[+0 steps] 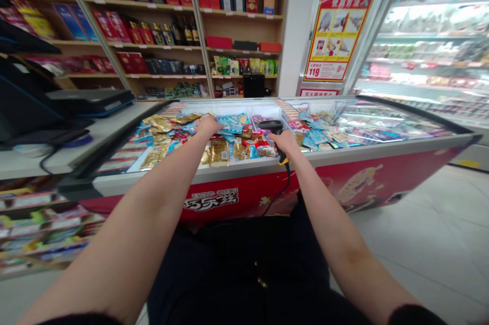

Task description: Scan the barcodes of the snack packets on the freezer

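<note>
My right hand is closed round the handle of a black and yellow barcode scanner, its head pointing left above the freezer. From the handle a dark cable hangs down the freezer's front. My left hand reaches into a heap of wrapped packets, fingers curled down and partly hidden, so what they grip does not show. Around it lie gold packets and light-blue packets, with some red ones mixed in. The heap fills the left part of an open-topped chest freezer with a red front.
A counter with black checkout equipment adjoins at the left. More packets lie in the freezer's right part, near a glass lid. Behind stand shelves of boxes and bottles; a lit refrigerated display is at right.
</note>
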{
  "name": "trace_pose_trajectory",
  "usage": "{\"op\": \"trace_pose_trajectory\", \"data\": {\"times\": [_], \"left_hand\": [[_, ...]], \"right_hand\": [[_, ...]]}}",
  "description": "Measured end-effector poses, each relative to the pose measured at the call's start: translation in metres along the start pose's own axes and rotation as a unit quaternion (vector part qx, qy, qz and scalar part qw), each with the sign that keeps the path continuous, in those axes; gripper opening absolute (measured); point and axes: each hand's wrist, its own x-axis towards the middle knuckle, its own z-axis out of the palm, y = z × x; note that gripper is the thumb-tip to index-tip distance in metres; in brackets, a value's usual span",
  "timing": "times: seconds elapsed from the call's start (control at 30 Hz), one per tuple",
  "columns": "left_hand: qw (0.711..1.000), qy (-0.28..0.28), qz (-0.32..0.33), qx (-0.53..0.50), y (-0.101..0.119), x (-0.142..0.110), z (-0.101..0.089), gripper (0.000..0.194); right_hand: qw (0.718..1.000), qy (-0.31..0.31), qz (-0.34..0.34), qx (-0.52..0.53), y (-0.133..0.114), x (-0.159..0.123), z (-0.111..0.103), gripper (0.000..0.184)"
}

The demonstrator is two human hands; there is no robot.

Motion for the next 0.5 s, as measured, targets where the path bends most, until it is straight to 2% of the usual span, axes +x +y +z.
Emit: {"op": "trace_pose_trajectory", "data": {"times": [0.13, 0.23, 0.37, 0.5], "left_hand": [[1.0, 0.028, -0.001, 0.004, 0.012, 0.001, 0.006, 0.049], [0.999, 0.047, 0.017, -0.015, 0.032, -0.002, 0.014, 0.046], [0.996, 0.031, 0.068, -0.052, 0.073, -0.018, 0.033, 0.048], [0.987, -0.022, 0.146, -0.066, 0.12, -0.043, 0.06, 0.046]], "right_hand": [[1.0, 0.002, 0.003, -0.001, 0.004, -0.002, -0.005, 0.032], [1.0, 0.012, 0.021, 0.011, 0.01, -0.002, -0.017, 0.029], [0.998, 0.035, 0.039, 0.031, 0.02, -0.004, -0.041, 0.026], [0.995, 0.067, 0.054, 0.059, 0.033, -0.007, -0.07, 0.026]]}}
